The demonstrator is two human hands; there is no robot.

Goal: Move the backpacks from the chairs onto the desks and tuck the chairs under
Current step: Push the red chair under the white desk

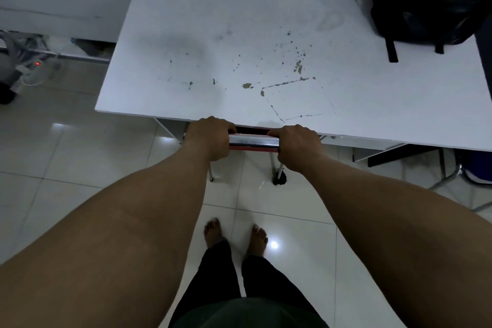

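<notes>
Both hands curled round the shiny chrome top rail of a red-backed metal chair (253, 141): left hand (210, 136) at the rail's left end, right hand (295, 145) at its right end. Chair pushed in under the white, paint-chipped rectangular desk (213, 34), only backrest top and thin legs showing. Black fabric backpack (428, 0) lying on the desk's far right corner, straps trailing toward the near edge. Contents of backpack hidden.

Hands (210, 138) grip chair (253, 140) (tucked under desk (213, 34)).
</notes>
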